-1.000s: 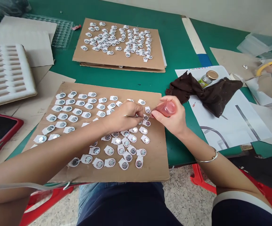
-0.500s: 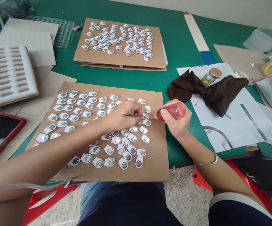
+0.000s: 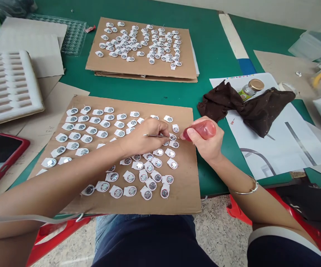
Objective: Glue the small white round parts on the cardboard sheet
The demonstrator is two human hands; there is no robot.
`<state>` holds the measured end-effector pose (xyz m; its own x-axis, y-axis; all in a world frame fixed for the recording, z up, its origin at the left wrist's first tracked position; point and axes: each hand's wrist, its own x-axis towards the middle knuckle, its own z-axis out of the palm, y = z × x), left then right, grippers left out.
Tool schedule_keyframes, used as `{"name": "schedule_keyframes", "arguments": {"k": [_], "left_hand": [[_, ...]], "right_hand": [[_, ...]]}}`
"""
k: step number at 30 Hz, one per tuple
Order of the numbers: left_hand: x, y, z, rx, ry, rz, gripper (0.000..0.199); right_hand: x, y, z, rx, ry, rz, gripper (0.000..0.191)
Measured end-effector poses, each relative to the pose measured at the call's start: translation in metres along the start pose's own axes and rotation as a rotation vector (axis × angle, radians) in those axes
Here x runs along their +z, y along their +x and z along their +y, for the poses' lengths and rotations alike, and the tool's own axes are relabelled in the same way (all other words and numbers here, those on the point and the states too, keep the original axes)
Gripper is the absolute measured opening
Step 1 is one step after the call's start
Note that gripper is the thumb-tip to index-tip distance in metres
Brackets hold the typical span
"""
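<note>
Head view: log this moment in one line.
left hand: holds thin metal tool near disc | right hand: holds red bottle, tip toward disc | near cardboard: many discs | far cardboard: more discs

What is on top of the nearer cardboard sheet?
Silvery discs on white tabs are spread across the nearer cardboard sheet; anything behind the left forearm and left hand is hidden.

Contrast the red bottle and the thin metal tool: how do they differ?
The bottle is red and bulbous; the tool is silvery and slender. The right hand grasps the bottle; the left hand holds the tool in its fingers. Both are hand-held near the right side of the near cardboard sheet.
</note>
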<state>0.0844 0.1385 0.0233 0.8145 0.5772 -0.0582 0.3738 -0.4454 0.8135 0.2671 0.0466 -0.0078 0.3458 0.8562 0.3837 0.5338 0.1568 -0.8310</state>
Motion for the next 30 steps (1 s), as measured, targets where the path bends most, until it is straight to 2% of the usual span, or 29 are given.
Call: {"name": "schedule_keyframes", "arguments": {"k": [10,17,30], "left_hand": [[0.0028,0.0004,-0.0046,0.076,-0.003,0.035,0.013],[0.0012,0.0005,-0.002,0.078,0.006,0.03,0.013],[0.0027,-0.0006,0.0011,0.052,-0.008,0.034,0.014]], "right_hand": [[-0.0003,0.0017,-0.0001,-0.042,-0.033,0.005,0.02],[-0.0004,0.0028,-0.0071,-0.25,-0.094,0.038,0.018],[0.0,0.0008,-0.0077,-0.226,-0.076,0.027,0.015]]}}
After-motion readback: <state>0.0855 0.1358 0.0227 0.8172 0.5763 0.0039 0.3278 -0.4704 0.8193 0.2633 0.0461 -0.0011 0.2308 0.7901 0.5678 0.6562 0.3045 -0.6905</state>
